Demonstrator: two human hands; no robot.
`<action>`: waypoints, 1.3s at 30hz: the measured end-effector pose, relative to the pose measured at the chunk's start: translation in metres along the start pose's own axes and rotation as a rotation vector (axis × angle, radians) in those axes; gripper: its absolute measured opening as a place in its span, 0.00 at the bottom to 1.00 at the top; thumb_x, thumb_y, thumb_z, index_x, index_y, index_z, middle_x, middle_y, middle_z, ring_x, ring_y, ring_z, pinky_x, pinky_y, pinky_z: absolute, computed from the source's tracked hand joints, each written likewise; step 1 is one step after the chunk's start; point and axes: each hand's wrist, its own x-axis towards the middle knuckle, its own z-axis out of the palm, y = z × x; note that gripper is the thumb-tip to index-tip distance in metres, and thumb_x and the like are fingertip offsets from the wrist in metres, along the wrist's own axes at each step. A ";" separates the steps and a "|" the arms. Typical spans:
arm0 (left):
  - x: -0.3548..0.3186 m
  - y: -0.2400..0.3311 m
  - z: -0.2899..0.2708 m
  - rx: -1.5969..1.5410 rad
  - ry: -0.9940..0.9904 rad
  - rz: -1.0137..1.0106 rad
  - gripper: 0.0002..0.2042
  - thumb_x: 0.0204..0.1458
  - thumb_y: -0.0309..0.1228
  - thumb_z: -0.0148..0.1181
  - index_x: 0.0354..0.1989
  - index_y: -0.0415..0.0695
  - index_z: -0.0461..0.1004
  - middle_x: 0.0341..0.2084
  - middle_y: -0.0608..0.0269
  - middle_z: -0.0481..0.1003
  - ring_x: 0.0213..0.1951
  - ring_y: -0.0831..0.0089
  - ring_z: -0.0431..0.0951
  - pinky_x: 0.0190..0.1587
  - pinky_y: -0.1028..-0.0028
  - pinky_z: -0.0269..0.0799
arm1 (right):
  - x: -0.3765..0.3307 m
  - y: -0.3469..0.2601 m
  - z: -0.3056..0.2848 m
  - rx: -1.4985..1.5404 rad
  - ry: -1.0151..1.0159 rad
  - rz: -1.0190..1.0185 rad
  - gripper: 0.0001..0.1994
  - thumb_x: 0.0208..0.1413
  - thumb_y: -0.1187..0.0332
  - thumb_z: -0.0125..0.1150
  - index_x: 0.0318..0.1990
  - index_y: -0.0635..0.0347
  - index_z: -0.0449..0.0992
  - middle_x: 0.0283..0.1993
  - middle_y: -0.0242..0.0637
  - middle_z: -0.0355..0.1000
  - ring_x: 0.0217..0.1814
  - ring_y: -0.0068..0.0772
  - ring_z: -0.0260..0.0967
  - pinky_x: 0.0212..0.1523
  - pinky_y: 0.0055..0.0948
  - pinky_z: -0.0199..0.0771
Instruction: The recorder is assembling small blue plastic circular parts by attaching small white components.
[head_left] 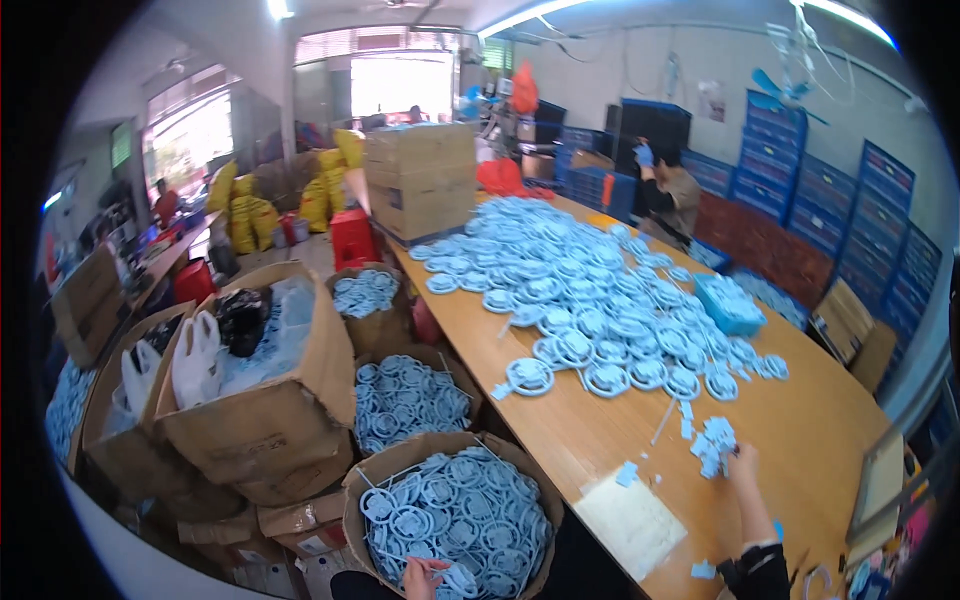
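Observation:
My left hand [424, 577] is low over an open carton [357, 485], its fingers closed on the edge of a light-blue round plastic piece [459, 580]. Many similar ring-shaped pieces [455, 505] with thin stems fill that carton. On the wooden table, my right hand [742, 464] reaches to a small heap of flat light-blue pieces [713, 444]. Its fingers are curled at the heap's right edge; what they pinch, if anything, is too small to make out. A pale square sheet [632, 525] lies to the left of my right forearm.
A large mound of blue ring pieces [570, 275] covers the far part of the table [800, 440], with a blue basket [730, 318] at its right. More cartons [260, 430] stand at left. Another person [680, 200] sits beyond the table, near stacked blue crates [768, 155].

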 end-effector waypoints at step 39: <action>-0.014 0.129 0.083 -0.503 0.015 -0.419 0.14 0.52 0.31 0.46 0.46 0.40 0.64 0.40 0.58 0.69 0.43 0.66 0.69 0.47 0.66 0.65 | -0.236 -0.326 0.112 1.265 -1.169 0.100 0.20 0.41 0.72 0.57 0.46 0.61 0.66 0.44 0.46 0.67 0.45 0.35 0.65 0.42 0.30 0.67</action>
